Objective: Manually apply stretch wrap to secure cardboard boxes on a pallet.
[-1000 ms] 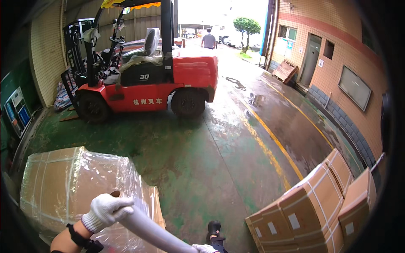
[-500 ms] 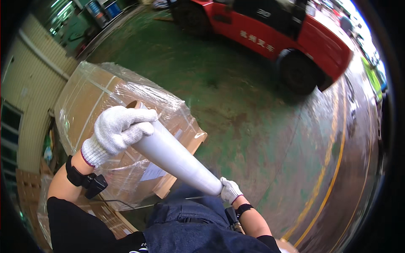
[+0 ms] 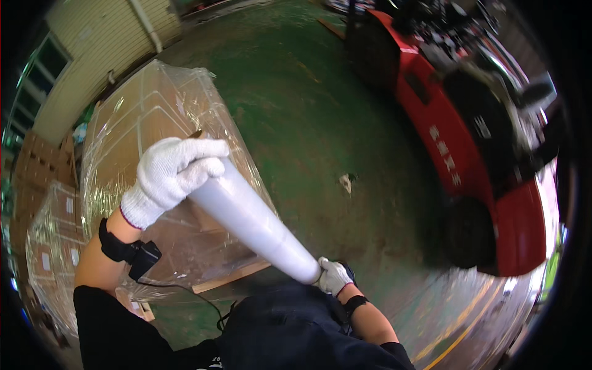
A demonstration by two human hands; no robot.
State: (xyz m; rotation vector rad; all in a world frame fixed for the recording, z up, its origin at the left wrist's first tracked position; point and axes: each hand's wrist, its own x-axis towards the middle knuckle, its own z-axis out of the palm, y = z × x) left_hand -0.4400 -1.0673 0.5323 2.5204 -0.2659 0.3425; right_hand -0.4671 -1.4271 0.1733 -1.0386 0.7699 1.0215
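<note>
A long roll of stretch film [image 3: 253,222], whitish and tapering in view toward its lower right end, slants across in front of my body. My left hand [image 3: 176,176], in a white knitted glove, is closed around the upper left end, where a bit of brown core shows. At the opposite end my right hand [image 3: 334,277], gloved the same way, grips the roll's tip with bent fingers. Behind the roll stands a large carton load [image 3: 139,114] wrapped in clear film and strapped, resting on a wooden pallet [image 3: 231,277].
A red forklift [image 3: 444,154] stands at the right. Another film-wrapped stack [image 3: 58,240] sits at the left, near wooden pallets [image 3: 40,160] and a tiled wall [image 3: 102,46]. A small pale scrap [image 3: 346,183] lies on the green floor. A cable [image 3: 191,293] hangs from my left wrist device.
My view has swung left, so the forklift appears farther right and the wrapped load looks turned. Both hands keep hold of the film roll, nearly unmoved relative to my body.
</note>
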